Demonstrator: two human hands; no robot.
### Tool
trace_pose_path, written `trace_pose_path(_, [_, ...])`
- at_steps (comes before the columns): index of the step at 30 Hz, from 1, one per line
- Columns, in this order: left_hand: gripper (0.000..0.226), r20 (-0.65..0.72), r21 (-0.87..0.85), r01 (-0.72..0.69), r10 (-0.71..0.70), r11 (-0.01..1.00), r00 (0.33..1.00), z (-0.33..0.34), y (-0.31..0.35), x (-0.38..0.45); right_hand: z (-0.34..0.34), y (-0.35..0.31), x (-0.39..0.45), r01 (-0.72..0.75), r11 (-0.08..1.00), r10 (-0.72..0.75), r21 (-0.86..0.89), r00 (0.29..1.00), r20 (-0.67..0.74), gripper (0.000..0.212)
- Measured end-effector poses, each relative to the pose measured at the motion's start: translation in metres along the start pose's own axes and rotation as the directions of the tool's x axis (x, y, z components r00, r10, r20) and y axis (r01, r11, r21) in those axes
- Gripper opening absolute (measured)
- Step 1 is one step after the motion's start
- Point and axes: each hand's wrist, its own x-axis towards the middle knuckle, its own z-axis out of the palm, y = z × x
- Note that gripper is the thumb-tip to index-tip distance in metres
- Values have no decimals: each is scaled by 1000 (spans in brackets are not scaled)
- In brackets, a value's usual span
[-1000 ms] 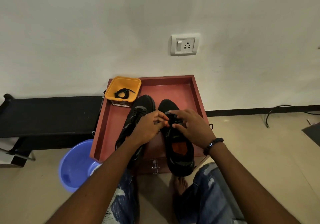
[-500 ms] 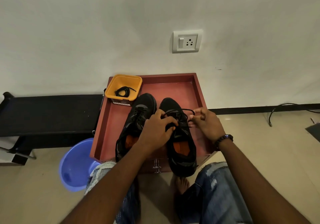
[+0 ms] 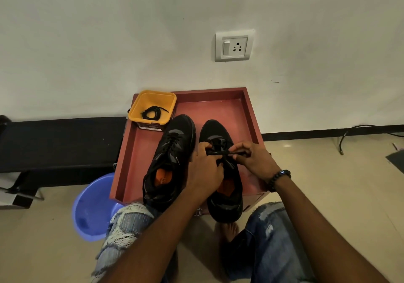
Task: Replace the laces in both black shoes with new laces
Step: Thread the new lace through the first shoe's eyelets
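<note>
Both hands, left hand [image 3: 204, 167] and right hand [image 3: 254, 159], seemingly pinch the lace [image 3: 220, 152] on the right shoe [image 3: 220, 173]; steady, even pulling should loosen it.

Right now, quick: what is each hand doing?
Left hand: fingers curled, pinching the black lace on the right shoe.
Right hand: pinching the same lace's other side.
</note>
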Motion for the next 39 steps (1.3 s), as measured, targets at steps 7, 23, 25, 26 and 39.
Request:
trace_pose_path(7, [17, 30, -221, 62, -57, 973, 998, 5, -13, 11, 3, 5, -2, 33, 999, -34, 26, 999, 38, 20])
trace_pose_path(23, [24, 197, -107, 158, -135, 982, 971, -15, 12, 18, 8, 8, -3, 47, 999, -47, -2, 999, -5, 12])
trace_pose_path(25, [29, 204, -27, 122, -114, 992, 972, -16, 18, 17, 10, 9, -4, 45, 999, -45, -8, 999, -19, 12])
trace_pose_path(26, [30, 200, 1, 110, -108, 994, 974, -15, 20, 17, 11, 9, -4, 46, 999, -47, -14, 999, -26, 12])
trace_pose_path(39, [15, 139, -136, -32, 51, 990, 989, -13, -12, 14, 11, 5, -7, 76, 996, -77, -47, 997, -20, 13])
